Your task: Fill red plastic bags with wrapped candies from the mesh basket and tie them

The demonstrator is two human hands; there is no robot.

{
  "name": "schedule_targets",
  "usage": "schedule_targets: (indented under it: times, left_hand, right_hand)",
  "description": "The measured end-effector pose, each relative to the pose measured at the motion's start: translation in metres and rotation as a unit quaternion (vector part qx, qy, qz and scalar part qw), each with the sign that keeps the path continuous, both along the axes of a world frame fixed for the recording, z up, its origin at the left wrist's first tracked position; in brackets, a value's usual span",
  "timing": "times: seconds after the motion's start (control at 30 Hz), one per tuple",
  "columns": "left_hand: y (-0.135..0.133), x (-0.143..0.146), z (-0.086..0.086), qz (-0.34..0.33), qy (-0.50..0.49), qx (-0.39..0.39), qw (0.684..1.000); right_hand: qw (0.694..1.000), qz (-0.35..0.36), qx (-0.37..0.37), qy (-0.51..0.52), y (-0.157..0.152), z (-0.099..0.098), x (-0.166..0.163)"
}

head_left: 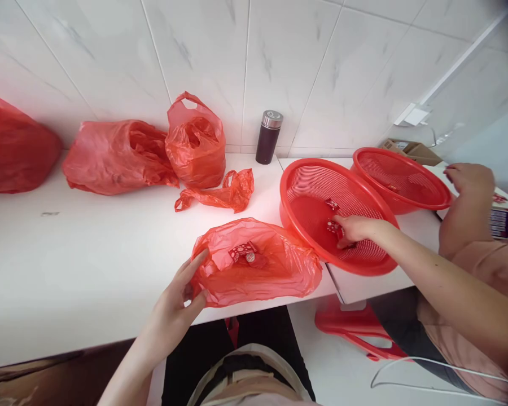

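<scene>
My left hand (180,290) grips the left rim of an open red plastic bag (275,270) that lies on the white table (88,265) near its front edge. Inside the bag lie a few small red wrapped packets (243,252). My right hand is out of view. To my right sits another person, whose hand (351,228) reaches into a large red mesh basket (305,186) and closes on a small red packet (333,227). A second packet (332,204) lies in that basket. That person's other hand (469,176) rests beyond a second red basket (402,177).
Three more red plastic bags (118,155) stand or lie along the tiled wall, and a crumpled one (226,194) lies mid-table. A dark flask with a metal lid (268,137) stands at the wall. A cardboard box (410,149) is at the far right. A red stool (355,332) is below the table.
</scene>
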State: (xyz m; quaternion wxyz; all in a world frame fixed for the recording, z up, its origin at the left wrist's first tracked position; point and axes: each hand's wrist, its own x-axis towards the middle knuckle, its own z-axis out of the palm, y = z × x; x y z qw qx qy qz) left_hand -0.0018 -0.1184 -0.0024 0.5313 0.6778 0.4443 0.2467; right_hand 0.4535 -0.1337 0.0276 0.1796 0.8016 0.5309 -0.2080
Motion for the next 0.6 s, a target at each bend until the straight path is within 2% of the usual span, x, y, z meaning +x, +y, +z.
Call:
schedule_targets:
  times: [0.07, 0.13, 0.23, 0.3, 0.37, 0.47, 0.53, 0.6]
  left_hand:
    - [0.001, 0.000, -0.002, 0.005, -0.001, -0.001, 1.000]
    - [0.002, 0.000, -0.004, 0.003, -0.005, -0.003, 1.000]
    - [0.003, -0.002, -0.006, 0.006, -0.005, -0.011, 1.000]
    - [0.003, -0.003, -0.007, 0.017, -0.009, -0.011, 1.000]
    - [0.003, -0.002, -0.008, 0.031, -0.021, -0.013, 0.999]
    - [0.003, 0.000, -0.009, 0.042, -0.043, -0.025, 0.998]
    - [0.004, 0.003, -0.009, 0.041, -0.051, -0.028, 0.997]
    - [0.004, 0.005, -0.006, 0.040, -0.055, -0.032, 0.997]
  right_hand:
    - [0.999, -0.007, -0.034, 0.035, -0.001, -0.010, 0.003]
    - [0.997, 0.001, -0.023, 0.077, 0.000, -0.011, 0.000]
    - [0.989, 0.016, 0.005, 0.146, 0.005, 0.002, -0.007]
    - [0.970, 0.009, 0.047, 0.238, 0.008, 0.019, -0.014]
    - [0.922, -0.003, 0.122, 0.368, 0.009, 0.038, -0.027]
    - [0.829, 0.004, 0.220, 0.513, 0.009, 0.065, -0.058]
    - [0.784, 0.030, 0.239, 0.572, 0.008, 0.073, -0.086]
    - [0.755, 0.065, 0.215, 0.616, 0.010, 0.073, -0.116]
